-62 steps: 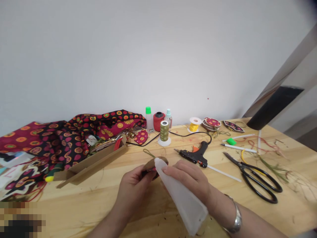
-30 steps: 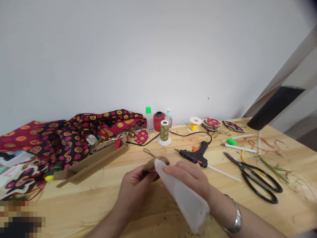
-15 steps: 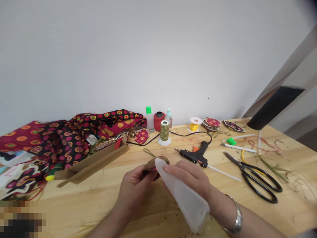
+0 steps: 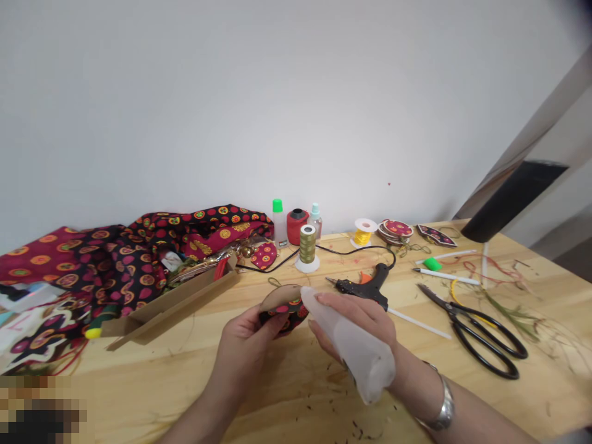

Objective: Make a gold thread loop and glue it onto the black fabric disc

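Observation:
My left hand [image 4: 247, 345] is closed on a rounded fabric piece [image 4: 287, 314], with its thumb across the patterned black and red cloth. A plain tan surface shows along the upper side of this piece. In my right hand [image 4: 356, 324] is a cloudy white squeeze bottle [image 4: 354, 348], held at a slant with its narrow tip by the right edge of the fabric piece. I cannot tell whether the tip touches it. The bottle's sides look pressed in, and its wide end points down towards me. A thin green cord loop [image 4: 274, 282] shows just behind the fabric piece.
A black glue gun [image 4: 365, 288] lies beyond my right hand, with large black-handled scissors [image 4: 481, 336] farther right. Olive thread [image 4: 307, 245] stands mid-table before a red thread cone [image 4: 297, 227]. Left are a cardboard tray [image 4: 176, 308] and patterned cloth [image 4: 124, 259].
The white bottle's tip has moved right along the fabric piece, and its wide end has lifted. The fabric piece has tilted, so more of its patterned side and tan surface shows.

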The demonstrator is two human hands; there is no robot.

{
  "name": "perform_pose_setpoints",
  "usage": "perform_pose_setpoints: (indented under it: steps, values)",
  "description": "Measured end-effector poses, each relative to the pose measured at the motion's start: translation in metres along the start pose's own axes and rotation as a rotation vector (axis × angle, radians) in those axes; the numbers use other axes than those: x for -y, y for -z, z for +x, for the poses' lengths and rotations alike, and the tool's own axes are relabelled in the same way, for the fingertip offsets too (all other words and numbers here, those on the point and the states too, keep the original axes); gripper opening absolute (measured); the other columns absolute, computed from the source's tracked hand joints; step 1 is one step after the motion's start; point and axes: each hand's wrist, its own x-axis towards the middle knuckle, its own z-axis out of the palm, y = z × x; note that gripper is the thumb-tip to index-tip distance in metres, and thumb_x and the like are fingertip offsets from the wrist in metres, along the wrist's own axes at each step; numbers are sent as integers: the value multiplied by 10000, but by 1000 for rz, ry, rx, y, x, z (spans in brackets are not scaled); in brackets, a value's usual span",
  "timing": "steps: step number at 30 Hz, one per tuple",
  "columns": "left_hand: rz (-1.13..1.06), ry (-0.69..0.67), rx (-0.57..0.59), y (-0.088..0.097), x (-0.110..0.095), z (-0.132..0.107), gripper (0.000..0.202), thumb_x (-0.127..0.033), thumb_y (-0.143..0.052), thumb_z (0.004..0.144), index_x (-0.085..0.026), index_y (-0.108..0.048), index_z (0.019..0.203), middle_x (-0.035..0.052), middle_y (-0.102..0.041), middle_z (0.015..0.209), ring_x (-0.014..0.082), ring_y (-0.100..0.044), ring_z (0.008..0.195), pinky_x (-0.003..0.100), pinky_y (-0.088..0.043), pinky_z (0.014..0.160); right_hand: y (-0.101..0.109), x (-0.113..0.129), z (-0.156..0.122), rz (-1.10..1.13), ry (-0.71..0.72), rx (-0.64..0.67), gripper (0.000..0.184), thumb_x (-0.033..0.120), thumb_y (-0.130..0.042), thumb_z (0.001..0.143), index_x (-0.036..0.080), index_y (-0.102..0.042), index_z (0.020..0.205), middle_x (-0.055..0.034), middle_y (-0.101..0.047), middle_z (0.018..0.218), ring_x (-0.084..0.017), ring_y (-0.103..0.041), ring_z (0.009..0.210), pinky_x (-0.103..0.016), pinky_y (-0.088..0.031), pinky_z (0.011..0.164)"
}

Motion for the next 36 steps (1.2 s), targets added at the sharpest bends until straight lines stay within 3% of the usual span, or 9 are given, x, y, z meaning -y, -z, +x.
perform_pose_setpoints:
  steps: [4, 9, 16, 23, 30, 36]
  values:
    - [-3, 8, 23, 0, 0, -2, 230, -295, -765, 605, -158, -753, 790, 44, -760, 770, 213, -694, 745, 306, -557, 742, 1, 1, 2, -15, -6, 17, 511, 216, -667, 743, 186, -485, 1219, -52, -688, 818, -167, -646, 669, -264, -550, 560]
    - [54, -26, 58, -3, 1, -5, 200, -254, -721, 653, -163, -752, 829, 47, -759, 828, 222, -686, 777, 319, -544, 758, 4, 5, 5, 120, 44, 62, 564, 166, -647, 766, 165, -417, 1281, -53, -662, 829, -140, -602, 631, -254, -526, 556]
    - [161, -60, 100, -5, 3, -7, 205, -198, -663, 671, -174, -755, 853, 20, -740, 706, 200, -659, 690, 306, -534, 709, 6, 9, 5, 208, 103, 251, 500, 195, -604, 818, 146, -425, 1282, -54, -620, 823, -147, -584, 722, -273, -506, 633]
    - [98, -55, 94, -1, 6, -4, 188, -205, -682, 693, -192, -751, 867, 11, -749, 782, 182, -659, 767, 257, -514, 740, 6, 6, 4, 179, 81, 192, 491, 167, -601, 808, 137, -439, 1271, -64, -631, 820, -157, -583, 698, -280, -510, 597]
    - [-18, -3, 69, 2, 3, -1, 157, -249, -731, 664, -184, -754, 805, 22, -759, 777, 168, -675, 725, 236, -532, 694, 1, 4, 5, 121, 14, 32, 555, 133, -672, 735, 175, -456, 1245, -65, -683, 895, -152, -640, 697, -260, -546, 605]
    - [-67, 19, 52, 5, 5, 0, 171, -278, -750, 650, -178, -756, 789, 34, -761, 776, 163, -682, 706, 236, -545, 685, -1, 2, 5, 61, -4, 14, 555, 139, -691, 710, 174, -469, 1217, -64, -699, 890, -152, -659, 683, -252, -564, 608]
